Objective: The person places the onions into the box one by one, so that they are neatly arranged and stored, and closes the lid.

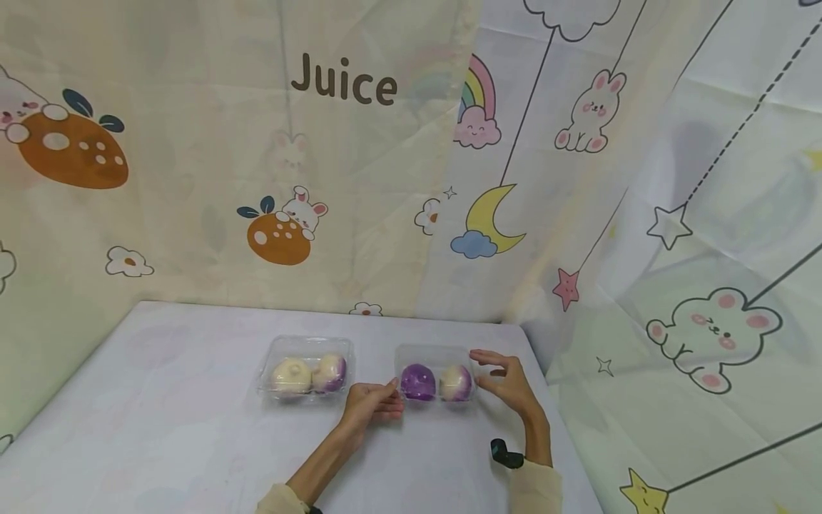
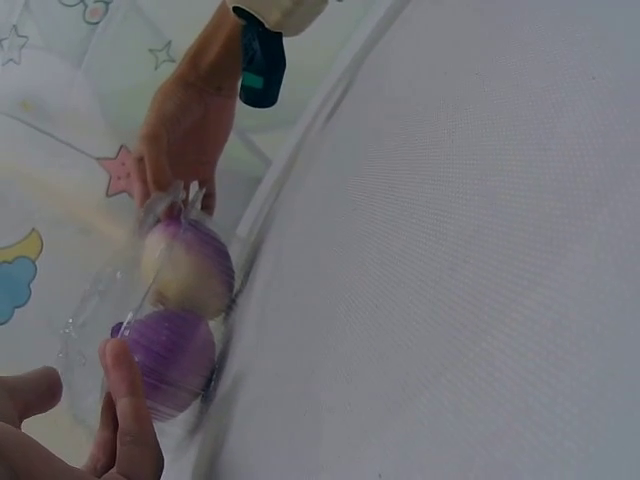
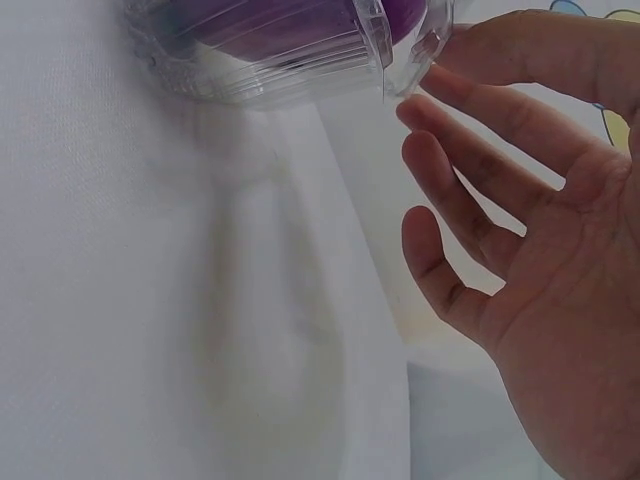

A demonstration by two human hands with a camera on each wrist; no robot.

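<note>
A clear plastic box (image 1: 432, 404) stands on the table between the two hands. Inside it sit a purple round piece (image 1: 418, 383) and a cream-and-purple one (image 1: 455, 383); their exact kind is unclear. My left hand (image 1: 372, 403) is at the box's left side, its extended fingers touching the wall and the thumb apart in the left wrist view. At the right side is my right hand (image 1: 510, 382), fingers spread and slightly bent, with thumb and fingertips at the rim. In the right wrist view, the right palm (image 3: 570, 260) holds nothing.
To the left stands a second clear box (image 1: 306, 343) holding a cream round piece (image 1: 292, 376) and a cream-and-purple one (image 1: 330, 373). A white cloth covers the table (image 1: 160, 400). Printed curtains (image 1: 359, 178) hang behind and to the right.
</note>
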